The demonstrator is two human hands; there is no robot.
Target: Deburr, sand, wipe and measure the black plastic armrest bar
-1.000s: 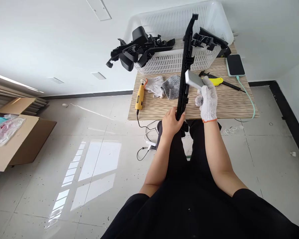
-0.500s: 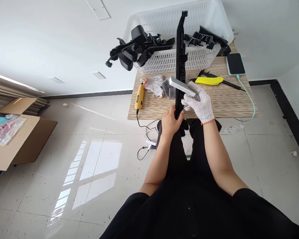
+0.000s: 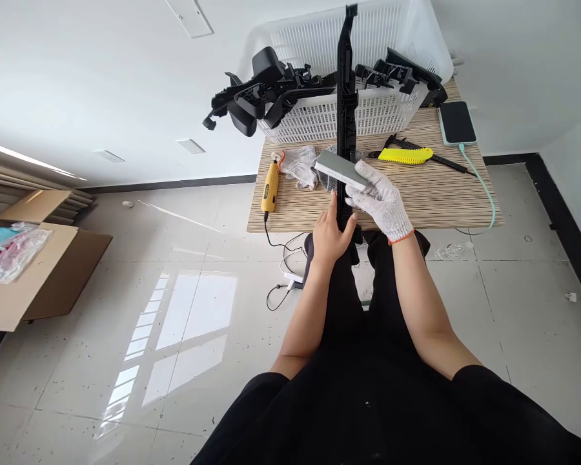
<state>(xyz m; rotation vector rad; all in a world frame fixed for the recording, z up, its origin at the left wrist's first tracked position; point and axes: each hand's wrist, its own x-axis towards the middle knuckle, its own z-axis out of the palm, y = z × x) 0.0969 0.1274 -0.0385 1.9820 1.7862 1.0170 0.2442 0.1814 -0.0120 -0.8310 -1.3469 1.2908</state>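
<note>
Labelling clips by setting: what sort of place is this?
Probably a makeshift indoor workstation. The signs: a white plastic basket with black parts over its rim, plus a corded yellow tool and a yellow-handled cutter on a small table.

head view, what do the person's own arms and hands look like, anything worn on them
The left hand is ungloved. The right hand wears a white knitted glove with an orange cuff edge. Both forearms are bare, below short black sleeves.
</note>
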